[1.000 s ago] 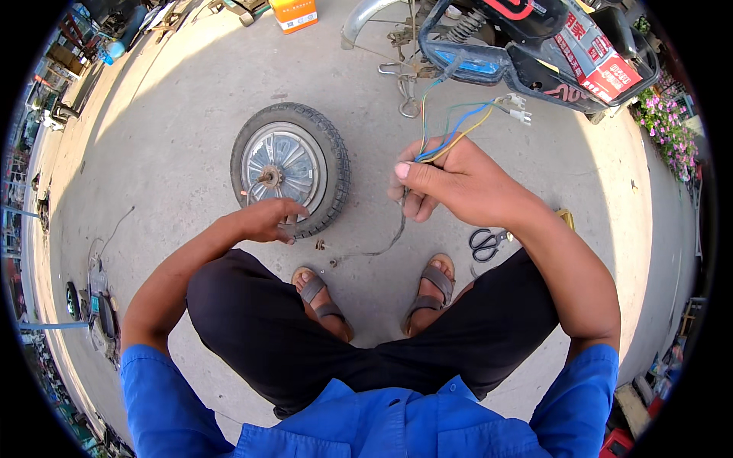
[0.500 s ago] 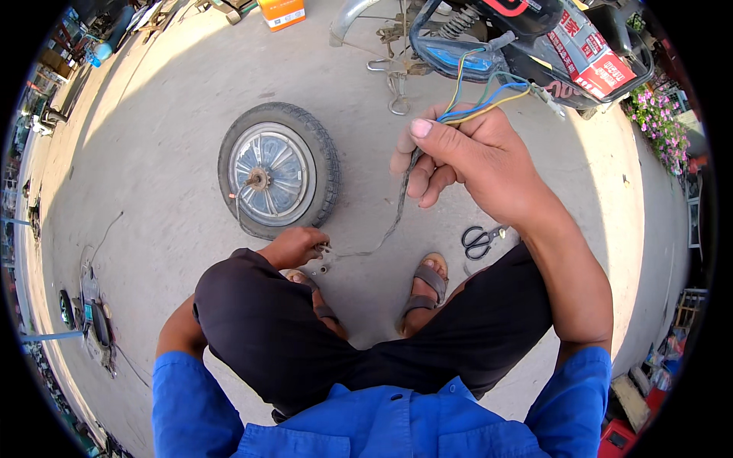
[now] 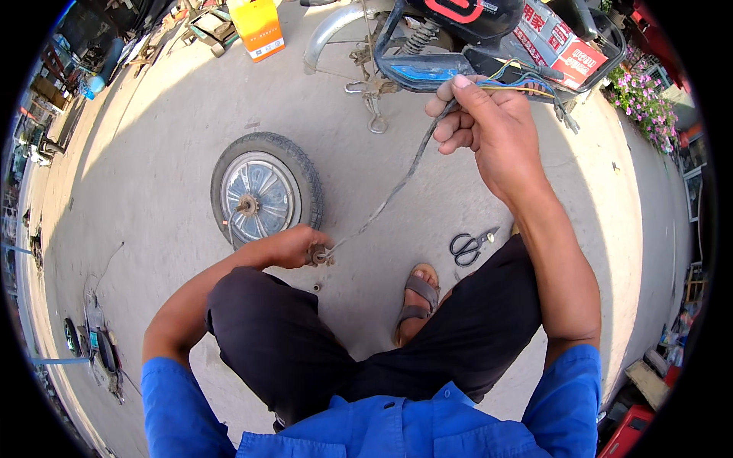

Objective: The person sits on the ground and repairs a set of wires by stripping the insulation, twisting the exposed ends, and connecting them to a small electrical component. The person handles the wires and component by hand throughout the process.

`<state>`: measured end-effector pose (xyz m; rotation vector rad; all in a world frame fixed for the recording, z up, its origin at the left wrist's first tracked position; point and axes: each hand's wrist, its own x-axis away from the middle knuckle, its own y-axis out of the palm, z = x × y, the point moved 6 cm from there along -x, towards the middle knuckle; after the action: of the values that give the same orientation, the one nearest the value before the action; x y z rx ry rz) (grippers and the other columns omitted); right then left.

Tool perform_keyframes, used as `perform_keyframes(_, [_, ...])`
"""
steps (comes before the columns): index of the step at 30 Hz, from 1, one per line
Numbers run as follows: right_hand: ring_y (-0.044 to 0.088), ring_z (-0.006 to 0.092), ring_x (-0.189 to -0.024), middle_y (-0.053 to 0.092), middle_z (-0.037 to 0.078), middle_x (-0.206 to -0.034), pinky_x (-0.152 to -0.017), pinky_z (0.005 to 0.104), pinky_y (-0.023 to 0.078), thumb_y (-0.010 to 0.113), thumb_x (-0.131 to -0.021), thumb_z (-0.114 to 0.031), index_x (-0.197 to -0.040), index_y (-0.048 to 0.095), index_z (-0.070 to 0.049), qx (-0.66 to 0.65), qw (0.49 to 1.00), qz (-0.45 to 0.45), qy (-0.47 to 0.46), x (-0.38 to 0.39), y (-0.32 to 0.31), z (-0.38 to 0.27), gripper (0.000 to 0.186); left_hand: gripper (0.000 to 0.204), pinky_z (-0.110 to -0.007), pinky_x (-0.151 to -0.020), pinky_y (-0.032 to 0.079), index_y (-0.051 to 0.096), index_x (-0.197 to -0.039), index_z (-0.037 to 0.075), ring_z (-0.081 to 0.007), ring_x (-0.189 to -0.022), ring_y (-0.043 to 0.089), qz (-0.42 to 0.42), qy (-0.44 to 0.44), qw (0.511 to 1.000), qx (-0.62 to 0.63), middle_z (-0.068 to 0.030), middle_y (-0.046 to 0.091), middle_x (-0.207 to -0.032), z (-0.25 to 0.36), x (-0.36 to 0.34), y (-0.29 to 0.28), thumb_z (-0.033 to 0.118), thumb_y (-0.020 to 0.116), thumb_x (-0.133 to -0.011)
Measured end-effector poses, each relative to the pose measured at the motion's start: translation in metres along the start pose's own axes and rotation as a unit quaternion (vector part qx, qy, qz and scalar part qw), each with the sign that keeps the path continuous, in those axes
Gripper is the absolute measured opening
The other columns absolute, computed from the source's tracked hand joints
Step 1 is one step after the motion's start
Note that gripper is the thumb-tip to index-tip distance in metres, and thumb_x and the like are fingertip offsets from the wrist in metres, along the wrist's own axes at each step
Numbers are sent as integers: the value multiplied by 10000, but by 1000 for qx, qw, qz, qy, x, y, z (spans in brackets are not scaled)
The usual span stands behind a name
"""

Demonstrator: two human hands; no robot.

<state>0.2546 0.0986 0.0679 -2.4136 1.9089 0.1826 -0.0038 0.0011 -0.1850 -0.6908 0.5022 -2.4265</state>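
Observation:
A dark braided cable (image 3: pixel 405 180) runs on a slant between my two hands. My right hand (image 3: pixel 496 126), raised at the upper right, is closed around its end, where thin blue, yellow and green wires (image 3: pixel 527 82) fan out. Beside the wheel, my left hand (image 3: pixel 290 246) is closed on small rusty metal pieces, like nuts or washers (image 3: pixel 321 256); the cable appears to pass through them. To its upper left is a motor wheel (image 3: pixel 265 187) with a black tyre, a silver hub and a central axle. A thin cable hangs from that axle toward my left hand.
Black-handled scissors (image 3: pixel 472 246) lie near my right knee. A small metal nut (image 3: pixel 317 288) is on the ground by my left knee. At the top stands part of a scooter (image 3: pixel 435 69) carrying a red and white box (image 3: pixel 561 49). An orange box (image 3: pixel 256 29) stands farther left.
My right hand has moved right and a little farther away, and the cable is stretched straighter. My left hand now shows metal pieces around the cable. The view has shifted slightly.

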Motion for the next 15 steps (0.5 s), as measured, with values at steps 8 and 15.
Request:
perform_keyframes(8, [677, 138, -658, 711, 126, -904, -550, 256, 570, 555, -1038, -295, -996, 657, 15, -26, 1000, 12, 1, 1, -12, 0, 329, 422, -346, -822, 551, 688, -1141, 18, -206, -897, 707, -41, 13, 999, 17, -106, 742, -962, 50, -7, -32, -64, 774, -736])
perform_keyframes(15, [679, 152, -650, 706, 143, -914, -542, 282, 583, 568, -1037, -286, -998, 660, 46, -27, 999, -42, 11, 6, 6, 2, 346, 330, -315, -841, 543, 691, -1095, -16, -153, -896, 683, -50, 33, 987, 149, -70, 739, -957, 114, -17, -57, -56, 777, -779])
